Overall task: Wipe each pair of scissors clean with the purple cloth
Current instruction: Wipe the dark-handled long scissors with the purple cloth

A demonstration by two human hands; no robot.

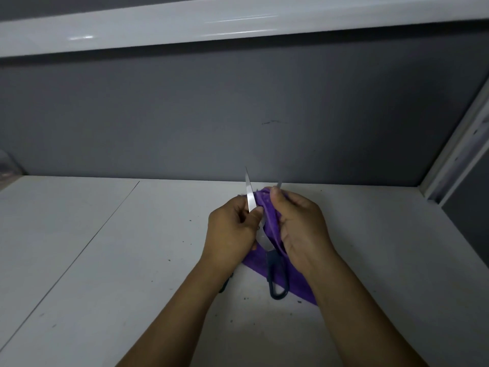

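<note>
One pair of scissors (274, 271) with dark handles is held up over the white table, blades spread and pointing away from me. My left hand (230, 229) pinches the left silver blade between thumb and fingers. My right hand (301, 226) grips the purple cloth (270, 218), which is wrapped around the right blade; only that blade's tip pokes out above my fingers. The cloth's lower part hangs down under my right wrist to the table. One dark handle loop shows below my hands, the other peeks out under my left wrist.
The white table (105, 260) has a seam running diagonally on the left and dark specks scattered near my arms. A grey wall stands behind it, with a white frame at the right edge (455, 154). A clear object (8, 165) sits at the far left.
</note>
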